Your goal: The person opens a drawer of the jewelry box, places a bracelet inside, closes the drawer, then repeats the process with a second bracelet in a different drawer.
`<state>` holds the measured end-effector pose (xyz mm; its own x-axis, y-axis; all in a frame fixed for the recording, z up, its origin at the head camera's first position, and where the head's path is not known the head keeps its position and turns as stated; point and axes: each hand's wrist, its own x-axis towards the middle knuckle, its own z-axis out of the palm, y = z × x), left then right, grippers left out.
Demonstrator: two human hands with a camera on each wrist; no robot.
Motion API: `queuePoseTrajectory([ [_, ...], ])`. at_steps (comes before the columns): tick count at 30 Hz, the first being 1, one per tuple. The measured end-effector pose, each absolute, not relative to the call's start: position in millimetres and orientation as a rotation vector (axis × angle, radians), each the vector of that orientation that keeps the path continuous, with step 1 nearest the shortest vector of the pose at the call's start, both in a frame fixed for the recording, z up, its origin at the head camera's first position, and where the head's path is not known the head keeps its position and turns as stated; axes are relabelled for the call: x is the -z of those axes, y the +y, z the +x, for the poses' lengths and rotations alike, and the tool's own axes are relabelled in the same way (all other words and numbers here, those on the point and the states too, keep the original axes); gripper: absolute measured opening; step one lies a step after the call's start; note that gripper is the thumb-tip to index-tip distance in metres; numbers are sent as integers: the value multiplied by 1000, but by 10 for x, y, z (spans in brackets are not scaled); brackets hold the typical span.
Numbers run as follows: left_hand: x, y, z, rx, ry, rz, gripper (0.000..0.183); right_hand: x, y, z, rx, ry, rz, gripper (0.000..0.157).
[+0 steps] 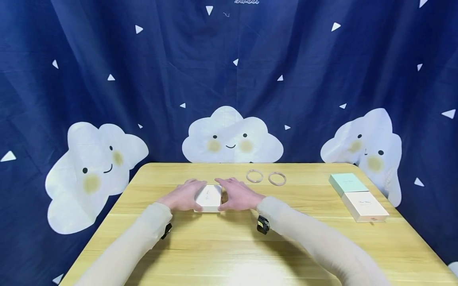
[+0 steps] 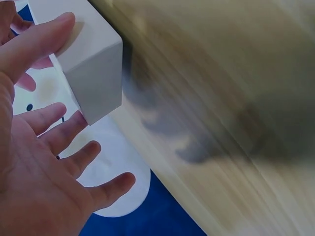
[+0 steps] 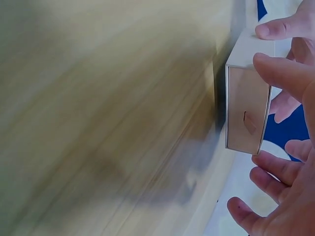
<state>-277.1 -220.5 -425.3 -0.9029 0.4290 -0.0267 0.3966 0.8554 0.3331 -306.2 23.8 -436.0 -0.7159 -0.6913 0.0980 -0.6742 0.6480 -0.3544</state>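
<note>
On the table lies a small white box (image 1: 208, 194) with faint lettering on its top. My left hand (image 1: 184, 196) grips its left end, the thumb on the near side and fingertips at the far edge; the left wrist view shows the plain end (image 2: 98, 81) of the box, with the other fingers spread loosely. My right hand (image 1: 239, 194) holds the right end in the same way, thumb near and index finger far. In the right wrist view that end is a pinkish drawer front (image 3: 241, 103) with a small ribbon tab (image 3: 250, 123), pushed in flush.
Behind and right of my hands lie two pale bangles, the left bangle (image 1: 254, 182) and the right bangle (image 1: 277, 185). A mint-green box (image 1: 348, 182) and a pale pink box (image 1: 365, 204) stand together near the table's right edge. A dark blue curtain (image 1: 161, 79) hangs behind the table.
</note>
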Motion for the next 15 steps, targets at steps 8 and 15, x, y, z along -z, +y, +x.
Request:
queuePoseTrajectory([
  [8, 4220, -2470, -2734, -494, 2921, 545, 97, 4381, -88, -3086, 550, 2794, -1190, 104],
  [15, 4200, -2588, -2731, -509, 2919, 544, 97, 4356, -258, -3069, 505, 2819, -1187, 103],
])
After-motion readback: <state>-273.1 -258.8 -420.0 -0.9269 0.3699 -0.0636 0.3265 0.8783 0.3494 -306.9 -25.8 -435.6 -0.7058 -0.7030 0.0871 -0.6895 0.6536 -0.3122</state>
